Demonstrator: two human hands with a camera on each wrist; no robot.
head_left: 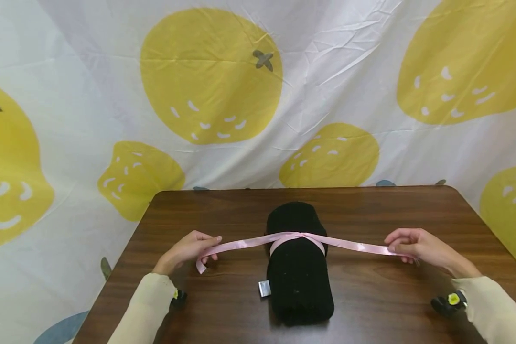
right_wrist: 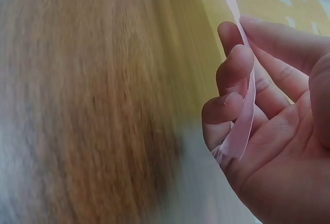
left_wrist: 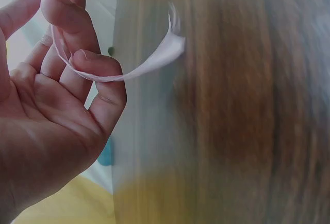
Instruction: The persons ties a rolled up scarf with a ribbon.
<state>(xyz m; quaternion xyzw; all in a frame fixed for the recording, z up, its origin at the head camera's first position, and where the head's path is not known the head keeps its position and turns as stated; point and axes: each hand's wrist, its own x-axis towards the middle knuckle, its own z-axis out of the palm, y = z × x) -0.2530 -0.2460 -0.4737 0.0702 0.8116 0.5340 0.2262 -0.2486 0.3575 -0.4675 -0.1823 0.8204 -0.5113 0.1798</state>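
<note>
A black cushion-like bundle (head_left: 300, 282) lies lengthwise on the table, with a pink satin ribbon (head_left: 352, 245) wrapped round its upper part and crossed on top. My left hand (head_left: 191, 249) holds one ribbon tail out to the left; in the left wrist view the ribbon (left_wrist: 149, 65) runs across the curled fingers and its frayed end hangs free. Out to the right, my right hand (head_left: 425, 249) pinches the other tail. The right wrist view shows that ribbon (right_wrist: 242, 126) between thumb and fingers, its frayed end lying against the palm.
The brown wooden table (head_left: 223, 306) reaches back to a white curtain (head_left: 339, 81) printed with yellow lemons. A small white tag (head_left: 264, 288) sticks out from the bundle's left side. Each wrist carries a small black camera (head_left: 449, 303).
</note>
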